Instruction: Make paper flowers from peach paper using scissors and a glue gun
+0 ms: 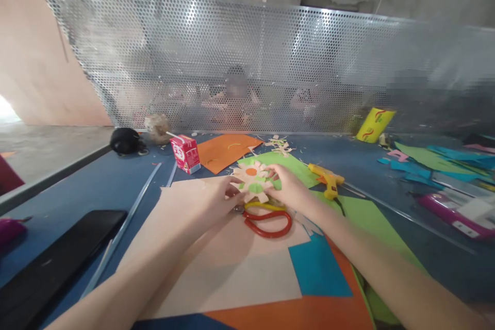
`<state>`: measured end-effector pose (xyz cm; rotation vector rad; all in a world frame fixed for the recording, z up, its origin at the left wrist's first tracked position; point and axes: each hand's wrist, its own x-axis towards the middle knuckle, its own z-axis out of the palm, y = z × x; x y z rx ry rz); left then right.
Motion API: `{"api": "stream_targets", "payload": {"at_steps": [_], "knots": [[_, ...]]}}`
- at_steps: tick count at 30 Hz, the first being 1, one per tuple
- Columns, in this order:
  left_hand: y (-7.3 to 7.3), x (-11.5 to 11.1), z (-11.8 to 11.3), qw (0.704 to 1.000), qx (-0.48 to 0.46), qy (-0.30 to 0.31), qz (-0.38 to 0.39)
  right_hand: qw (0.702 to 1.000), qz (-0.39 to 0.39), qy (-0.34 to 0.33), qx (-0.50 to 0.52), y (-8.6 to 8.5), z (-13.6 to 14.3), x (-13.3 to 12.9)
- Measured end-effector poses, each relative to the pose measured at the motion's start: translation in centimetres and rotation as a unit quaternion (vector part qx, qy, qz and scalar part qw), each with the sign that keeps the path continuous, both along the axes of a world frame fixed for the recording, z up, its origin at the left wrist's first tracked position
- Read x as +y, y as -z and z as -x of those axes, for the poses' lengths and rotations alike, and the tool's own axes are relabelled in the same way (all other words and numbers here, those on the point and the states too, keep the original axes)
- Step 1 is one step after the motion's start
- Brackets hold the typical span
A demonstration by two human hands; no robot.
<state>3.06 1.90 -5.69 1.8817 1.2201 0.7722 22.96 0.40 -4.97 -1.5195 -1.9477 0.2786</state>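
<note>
A cream paper flower with a green centre [256, 188] is between my hands, above the scissors. My left hand [221, 197] pinches its left edge with thumb and fingers. On the right edge, the curled fingers of my right hand [288, 185] hold its petals. Just behind it lies a second cream paper flower with an orange centre [251, 171]. Scissors with red and yellow handles [269, 223] rest on the cream sheet [209, 263] just below the hands; their blades are mostly hidden.
A pink drink carton [185, 153], orange sheet [224, 150] and paper scraps [280, 144] lie behind. A yellow glue gun [328, 180] is right, a blue piece [320, 266] in front, a black phone [62, 263] left. A perforated metal screen [216, 62] borders the table.
</note>
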Motion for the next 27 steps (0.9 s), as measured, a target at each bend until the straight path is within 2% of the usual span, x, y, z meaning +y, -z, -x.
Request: {"api": "stream_targets", "payload": {"at_steps": [4, 8, 11, 16, 22, 27], "knots": [[0.3, 0.2, 0.2, 1.0, -0.01, 0.015, 0.011, 1.0, -0.007, 0.006, 0.017, -0.3, -0.1, -0.2], [0.4, 0.1, 0.1, 1.0, 0.008, 0.025, -0.011, 0.999, 0.023, 0.039, 0.013, 0.2, -0.4, -0.2], [0.6, 0.0, -0.2, 0.999, 0.027, 0.028, -0.034, 0.998, 0.038, 0.033, 0.034, 0.4, -0.4, -0.2], [0.9, 0.1, -0.3, 0.996, 0.053, 0.012, -0.067, 0.992, 0.018, 0.004, 0.123, 0.4, -0.3, 0.3], [1.0, 0.0, -0.6, 0.996, 0.052, 0.011, -0.075, 0.969, -0.014, 0.005, 0.246, 1.1, 0.3, 1.2], [0.1, 0.0, -0.8, 0.997, 0.002, 0.0, -0.081, 0.936, -0.064, -0.013, 0.346, 0.4, 0.5, 1.3]]}}
